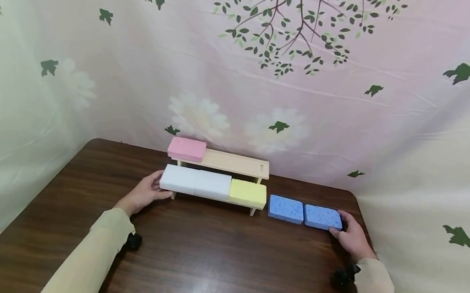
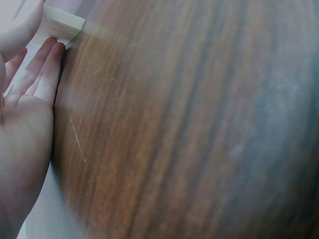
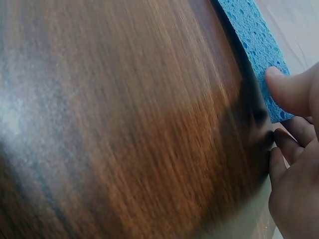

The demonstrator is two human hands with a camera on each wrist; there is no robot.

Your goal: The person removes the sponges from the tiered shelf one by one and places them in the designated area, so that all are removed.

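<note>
My left hand (image 1: 146, 195) is at the left end of a low wooden shelf, beside a white block (image 1: 178, 178). Its fingers look fairly straight in the left wrist view, their tips by the pale wooden shelf end (image 2: 64, 22). A second white block (image 1: 213, 185) and a yellow sponge (image 1: 248, 193) continue the row on that shelf. To the right, two blue sponges lie end to end on the table. My right hand (image 1: 355, 237) pinches the outer blue sponge (image 1: 322, 218), the thumb (image 3: 289, 89) on its face. The inner blue sponge (image 1: 286, 209) is beside the shelf.
Behind the low shelf stands a higher wooden tier (image 1: 237, 163) with a pink sponge (image 1: 187, 149) on its left end. All this is near the back edge of a dark wooden table (image 1: 216, 257). A printed cloth (image 1: 246, 81) hangs behind and at both sides.
</note>
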